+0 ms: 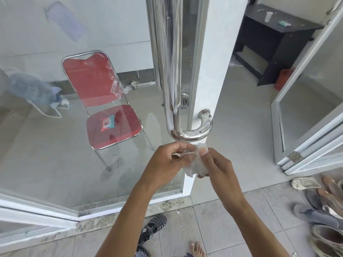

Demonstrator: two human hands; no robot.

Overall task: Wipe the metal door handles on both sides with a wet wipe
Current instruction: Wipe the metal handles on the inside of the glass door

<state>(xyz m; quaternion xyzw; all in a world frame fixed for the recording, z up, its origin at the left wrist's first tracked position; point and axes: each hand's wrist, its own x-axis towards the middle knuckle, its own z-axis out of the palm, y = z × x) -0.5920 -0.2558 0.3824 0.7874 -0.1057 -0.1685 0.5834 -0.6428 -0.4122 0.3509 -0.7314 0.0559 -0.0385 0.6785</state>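
A long polished metal pull handle runs down the near side of the glass door and curves into the white door frame at its lower end. A second handle behind the glass ends in a curved foot on the far side. Just below the curve, both my hands hold a crumpled white wet wipe. My left hand pinches its left part with fingers curled. My right hand grips the right part, thumb on top. The wipe is not touching the handle.
Behind the glass stands a red chair with a wipe packet on its seat. A black cabinet is inside at the right. An open white door leaf is at right, several shoes below it, a black sandal near my foot.
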